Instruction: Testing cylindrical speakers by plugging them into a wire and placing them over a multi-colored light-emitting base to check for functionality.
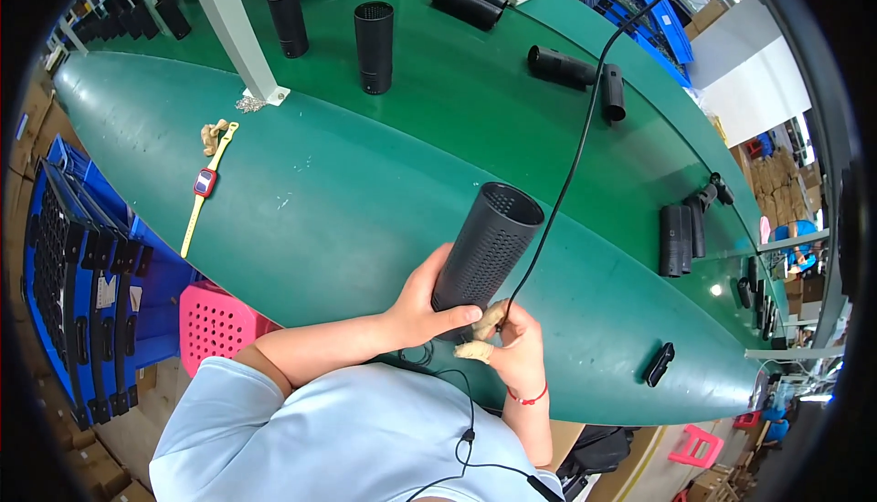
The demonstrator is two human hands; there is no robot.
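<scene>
Head view: the black perforated cylinder (491, 242) is tilted over the near part of the green bench (347, 205), its open rim up and away from the body. The left grip (422, 312) is wrapped around its lower side, thumb across the near face. The right grip (517, 345) bends its fingers in at the cylinder's lower end, with tan fingertip covers (473, 350); I cannot tell whether they pinch anything there.

To work well here, the left grip should probably bear the weight and stop the cylinder rolling, leaving the right fingertips free for fine, light pressure. Turning the lower end a little toward the eyes would likely help, since the fingers hide it.

A black cable (583, 147) descends on the cylinder's right and reaches the right grip; its slack could snag. A thin wire (471, 401) hangs in front of the shirt, on the body side of the cylinder, and is best kept clear too.

Beyond the cylinder, to its left, stands another upright cylinder (375, 50). Well left of the held cylinder lies a yellow-strapped watch (206, 182); well to its right, a small black part (659, 364). Neither blocks the hands.
</scene>
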